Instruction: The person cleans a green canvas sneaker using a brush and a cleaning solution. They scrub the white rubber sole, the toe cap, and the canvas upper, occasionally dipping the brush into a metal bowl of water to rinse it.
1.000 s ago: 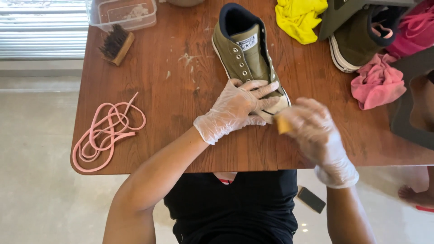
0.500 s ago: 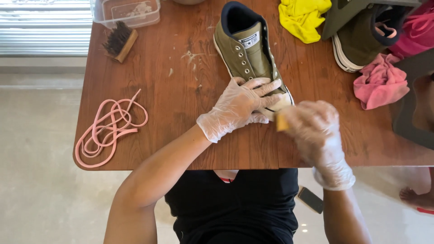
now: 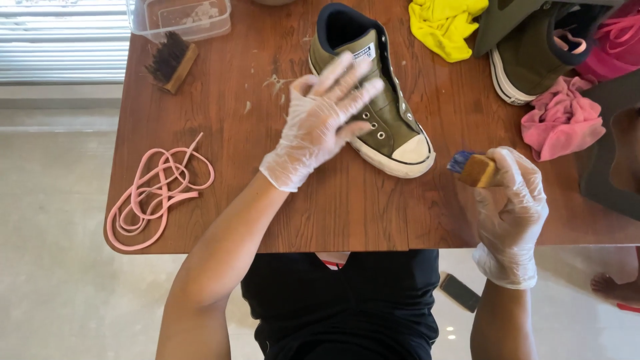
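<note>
An olive high-top sneaker point(image 3: 393, 127) with a white toe cap and no laces lies on the brown wooden table point(image 3: 347, 207), toe toward me. My left hand point(image 3: 323, 120), in a clear glove, hovers over the shoe's near side with fingers spread, holding nothing. My right hand point(image 3: 510, 200), also gloved, grips a small wooden brush with blue bristles point(image 3: 472, 168) just right of the toe cap, apart from the shoe.
Pink laces point(image 3: 157, 193) lie coiled at the table's left edge. A dark-bristled wooden brush point(image 3: 170, 61) and a clear plastic tub point(image 3: 180, 17) sit at the back left. A yellow cloth point(image 3: 443, 27), the second olive sneaker point(image 3: 533, 57) and a pink cloth point(image 3: 563, 120) are at the back right.
My left hand has let go of the shoe's toe and lifted up over its middle with fingers spread. My right hand has pulled the brush away from the toe to the right.
</note>
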